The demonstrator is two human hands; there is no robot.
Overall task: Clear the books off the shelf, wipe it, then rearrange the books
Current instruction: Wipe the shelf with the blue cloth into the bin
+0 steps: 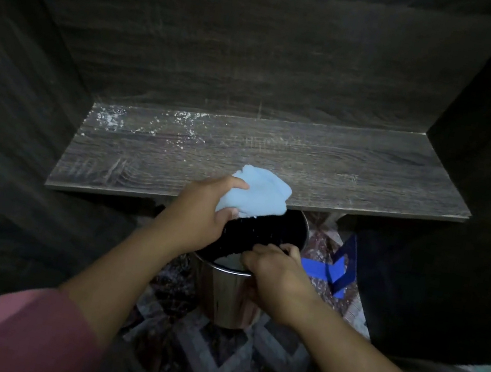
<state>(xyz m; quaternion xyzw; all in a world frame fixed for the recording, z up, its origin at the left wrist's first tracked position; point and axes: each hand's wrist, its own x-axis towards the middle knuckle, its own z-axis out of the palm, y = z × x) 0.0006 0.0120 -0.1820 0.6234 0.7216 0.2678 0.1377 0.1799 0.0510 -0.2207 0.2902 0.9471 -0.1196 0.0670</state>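
The dark wood-grain shelf (306, 163) holds no books and carries white dust and crumbs near its back left corner (112, 121). My left hand (200, 214) grips a crumpled light blue cloth (255, 194) at the shelf's front edge, over the mouth of a shiny metal bin (229, 296). My right hand (275, 269) holds the bin's rim on the near right side, fingers curled over the black liner (262, 231). No books are in view.
Dark side panels (22, 116) and a back panel (243, 55) close in the shelf. The bin stands on a patterned rug (224, 361) below the shelf. A blue acrylic bookend (337, 269) lies on the floor to the right of the bin.
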